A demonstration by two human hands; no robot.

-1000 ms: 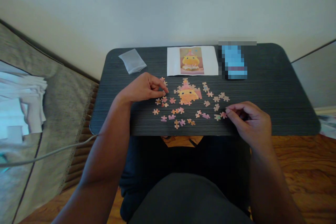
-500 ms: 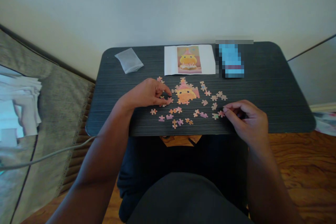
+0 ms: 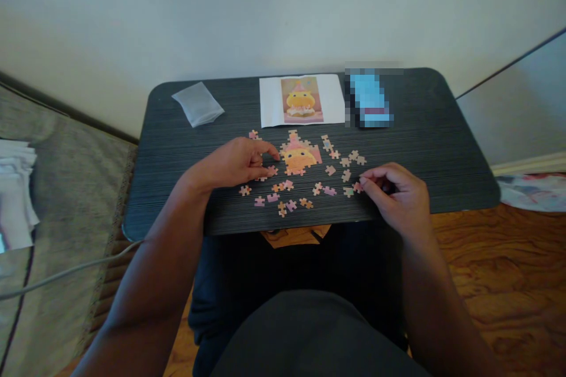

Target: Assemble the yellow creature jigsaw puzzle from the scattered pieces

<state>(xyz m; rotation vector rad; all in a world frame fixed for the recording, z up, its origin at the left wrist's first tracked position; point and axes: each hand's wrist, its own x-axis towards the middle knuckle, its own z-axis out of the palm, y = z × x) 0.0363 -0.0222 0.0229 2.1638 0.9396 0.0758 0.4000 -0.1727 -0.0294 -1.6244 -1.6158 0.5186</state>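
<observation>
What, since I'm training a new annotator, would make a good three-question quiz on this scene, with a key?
1. Multiple choice: where does the printed picture sheet lie relative to the translucent plastic bag?
A) beneath it
B) to its right
C) to its left

2. True or false: the left hand is nearer than the right hand to the partly assembled jigsaw puzzle.

3. Fill in: on the printed picture sheet, the yellow character wears a ____ hat.

Key:
1. B
2. True
3. pink
</observation>
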